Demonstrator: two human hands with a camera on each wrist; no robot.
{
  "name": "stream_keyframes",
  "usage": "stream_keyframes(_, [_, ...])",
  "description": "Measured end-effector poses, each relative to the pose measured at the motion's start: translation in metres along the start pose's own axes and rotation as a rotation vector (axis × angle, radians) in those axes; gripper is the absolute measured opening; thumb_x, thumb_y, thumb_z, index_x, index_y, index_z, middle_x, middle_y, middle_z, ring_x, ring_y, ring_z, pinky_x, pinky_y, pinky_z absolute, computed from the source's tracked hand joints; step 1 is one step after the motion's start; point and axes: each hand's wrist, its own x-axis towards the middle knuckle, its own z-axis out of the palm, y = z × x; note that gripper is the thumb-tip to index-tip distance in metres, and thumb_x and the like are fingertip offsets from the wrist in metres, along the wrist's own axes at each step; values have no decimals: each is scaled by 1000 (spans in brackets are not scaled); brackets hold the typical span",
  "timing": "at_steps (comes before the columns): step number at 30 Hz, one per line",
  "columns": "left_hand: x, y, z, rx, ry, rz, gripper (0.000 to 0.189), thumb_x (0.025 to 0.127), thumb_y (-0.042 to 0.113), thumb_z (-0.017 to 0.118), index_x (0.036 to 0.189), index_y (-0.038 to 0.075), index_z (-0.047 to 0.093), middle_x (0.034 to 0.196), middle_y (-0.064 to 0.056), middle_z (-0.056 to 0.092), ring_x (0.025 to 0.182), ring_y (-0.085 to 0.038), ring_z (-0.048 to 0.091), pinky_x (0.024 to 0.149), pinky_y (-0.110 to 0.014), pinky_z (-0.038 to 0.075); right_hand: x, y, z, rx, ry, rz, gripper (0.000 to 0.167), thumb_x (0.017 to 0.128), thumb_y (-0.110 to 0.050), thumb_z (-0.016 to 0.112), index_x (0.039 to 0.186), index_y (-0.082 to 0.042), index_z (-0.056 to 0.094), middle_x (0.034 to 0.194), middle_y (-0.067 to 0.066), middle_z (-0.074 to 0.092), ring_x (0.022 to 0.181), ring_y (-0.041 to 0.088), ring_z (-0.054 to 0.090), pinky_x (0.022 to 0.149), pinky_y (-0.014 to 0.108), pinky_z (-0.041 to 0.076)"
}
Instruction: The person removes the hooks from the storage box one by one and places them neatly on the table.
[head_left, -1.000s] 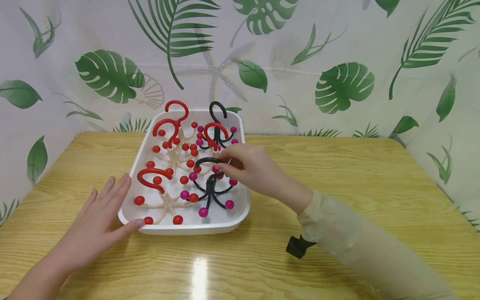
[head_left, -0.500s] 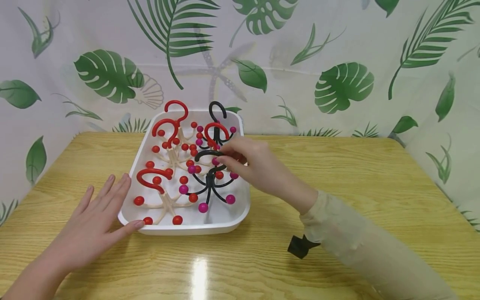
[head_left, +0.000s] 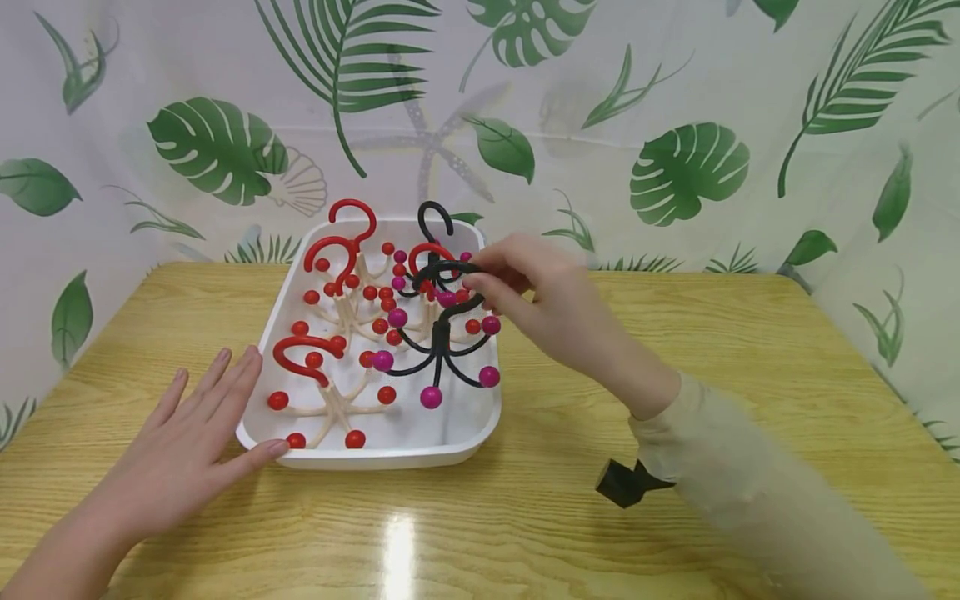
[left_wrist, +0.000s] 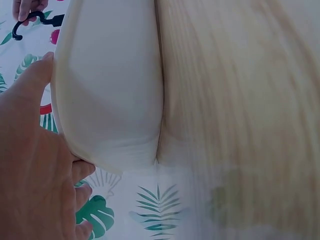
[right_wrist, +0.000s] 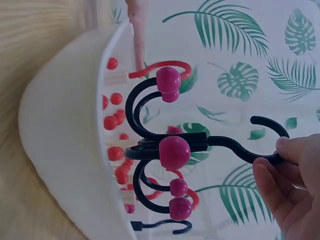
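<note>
The left hand [head_left: 183, 454] is resting, fingers outstretched, against one white tray [head_left: 375, 460] on the worktop [head_left: 675, 358], where four red-hooked racks [head_left: 332, 400] and one black-hooked rack [head_left: 422, 218] are sitting, while the raised right hand [head_left: 558, 304] is pinching a second black rack [head_left: 441, 340] by its hook above the tray's right side.

The tray [head_left: 375, 457] looks like smooth white plastic with a soft sheen. Under it, the table [head_left: 750, 358] shows wood grain, glossy enough to throw back light. Above the tray, the black hanger [right_wrist: 192, 142] seems smooth plastic, its pink balls [right_wrist: 174, 153] shiny. Behind the tray hangs a matt, faintly creased sheet [head_left: 570, 167]; to its right, a sleeve [head_left: 757, 500] of thin, dull cloth.
</note>
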Motion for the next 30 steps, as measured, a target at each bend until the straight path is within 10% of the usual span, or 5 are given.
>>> stream_keyframes(11, [0,1,0,-34,-16,-15,96,90,66,43,153,16,-7,160,-9,-1,145,-30,-9,109,-43,-21,3,26,-36,-178,139,17,14,86,-4,69,97,4,67,86,9,67,68,12,61,64,18,50])
stream_keyframes(30, [2,0,-1,-47,-34,-22,97,89,68,42,153,14,-7,160,-11,0,144,-32,-7,110,-47,-19,8,94,-45,-248,41,348,21,95,-14,60,108,2,65,99,14,65,82,25,68,76,39,55])
